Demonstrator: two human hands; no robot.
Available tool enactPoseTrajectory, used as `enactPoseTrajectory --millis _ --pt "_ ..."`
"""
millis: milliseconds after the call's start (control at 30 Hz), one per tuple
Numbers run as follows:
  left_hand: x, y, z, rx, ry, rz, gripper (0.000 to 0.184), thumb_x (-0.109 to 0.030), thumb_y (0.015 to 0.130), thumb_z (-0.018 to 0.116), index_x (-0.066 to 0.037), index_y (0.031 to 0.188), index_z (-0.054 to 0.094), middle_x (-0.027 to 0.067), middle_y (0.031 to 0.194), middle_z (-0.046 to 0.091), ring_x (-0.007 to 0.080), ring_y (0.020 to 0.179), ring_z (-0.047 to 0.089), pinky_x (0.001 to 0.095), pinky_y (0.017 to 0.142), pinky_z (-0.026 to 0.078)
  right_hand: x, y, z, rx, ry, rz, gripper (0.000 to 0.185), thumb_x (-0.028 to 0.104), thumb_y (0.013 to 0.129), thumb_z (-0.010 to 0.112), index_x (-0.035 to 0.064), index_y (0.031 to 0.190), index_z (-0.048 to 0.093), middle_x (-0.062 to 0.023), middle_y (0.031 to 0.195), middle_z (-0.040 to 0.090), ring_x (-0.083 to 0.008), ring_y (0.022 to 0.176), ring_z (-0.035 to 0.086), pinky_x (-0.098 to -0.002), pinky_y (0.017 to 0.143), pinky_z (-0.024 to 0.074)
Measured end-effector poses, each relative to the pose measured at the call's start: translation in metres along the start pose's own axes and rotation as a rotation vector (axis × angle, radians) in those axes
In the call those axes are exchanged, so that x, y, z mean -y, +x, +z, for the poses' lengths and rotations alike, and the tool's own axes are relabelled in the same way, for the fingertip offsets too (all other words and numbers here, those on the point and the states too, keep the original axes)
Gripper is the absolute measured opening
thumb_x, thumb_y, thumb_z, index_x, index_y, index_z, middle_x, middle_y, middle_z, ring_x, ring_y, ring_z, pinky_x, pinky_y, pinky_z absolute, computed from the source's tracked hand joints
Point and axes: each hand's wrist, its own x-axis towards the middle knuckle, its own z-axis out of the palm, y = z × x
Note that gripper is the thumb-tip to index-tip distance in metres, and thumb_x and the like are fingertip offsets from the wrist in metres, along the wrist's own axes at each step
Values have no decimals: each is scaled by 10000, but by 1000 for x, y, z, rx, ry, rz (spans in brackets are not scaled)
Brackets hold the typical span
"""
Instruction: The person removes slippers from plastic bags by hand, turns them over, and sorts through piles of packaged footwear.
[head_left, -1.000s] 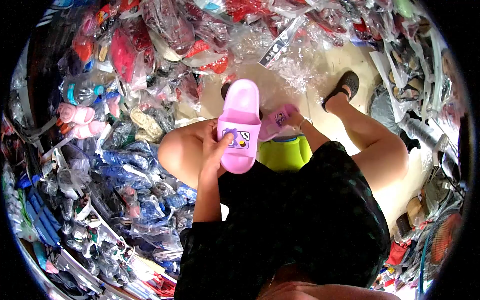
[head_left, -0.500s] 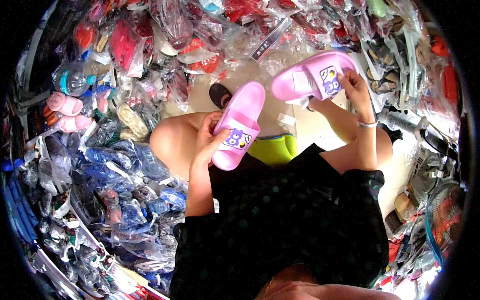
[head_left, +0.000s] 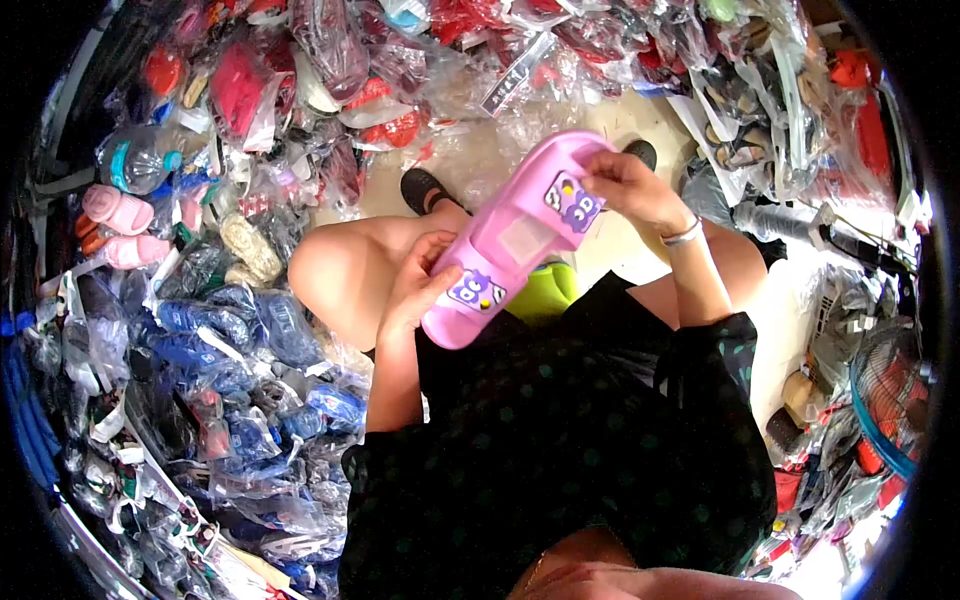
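Two pink slippers, each with a purple bear patch on its strap, overlap at a slant above my lap. The lower slipper (head_left: 468,300) is gripped by my left hand (head_left: 420,285), thumb on the strap beside the patch. My right hand (head_left: 635,190) pinches the strap of the upper slipper (head_left: 575,155), whose patch faces up. A pale label shows on the pink surface between the two straps. The far parts of the slippers overlap, so their exact edges are partly hidden.
Bagged footwear (head_left: 230,340) is heaped on the left, with more red bagged pairs (head_left: 390,115) ahead. A plastic bottle (head_left: 140,160) lies at left. Black sandals (head_left: 740,150) and a fan (head_left: 890,400) are at right. A yellow-green object (head_left: 545,292) sits between my legs.
My right hand has raised the second slipper from low by my legs, then moved it left and down onto the first. The slippers now overlap; they were apart before.
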Motion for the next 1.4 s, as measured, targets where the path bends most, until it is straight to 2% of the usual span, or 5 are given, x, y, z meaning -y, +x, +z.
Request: enactPoseTrajectory --millis 667,833,967,1267,1400 --pt "1 -16 9 198 73 -76 472 -101 782 656 -48 1169 391 71 965 541 126 869 521 266 756 432 34 -51 12 394 60 164 293 193 897 506 3 1120 505 -19 749 543 -62 525 525 -201 473 438" --pt "-17 -1 15 218 90 -78 488 -129 785 659 -44 1180 387 74 985 532 133 872 520 270 765 428 32 -57 -8 -257 465 -154 552 274 879 537 34 1319 307 -70 1104 512 -141 968 490 -289 829 406" --pt "-7 10 28 366 184 -46 462 -176 764 688 -45 1104 404 67 966 525 135 879 516 279 770 430 -12 -43 22 120 103 -3 540 240 828 608 31 1280 399 -96 1103 534 -164 1003 506 -295 878 404" --pt "-6 87 31 610 237 -361 589 -183 779 661 -32 1254 347 105 1107 528 140 924 519 267 801 430 -76 -92 0 90 808 326 553 131 773 641 -41 1241 403 -149 1129 551 -223 1019 557 -346 912 436" --pt "11 183 36 -174 268 13 927 -220 735 709 -102 1382 56 124 1042 548 200 945 543 323 815 459 -60 -122 -1 -173 1042 171 628 70 711 654 -48 1257 365 -163 1149 534 -246 1047 543 -356 917 442"
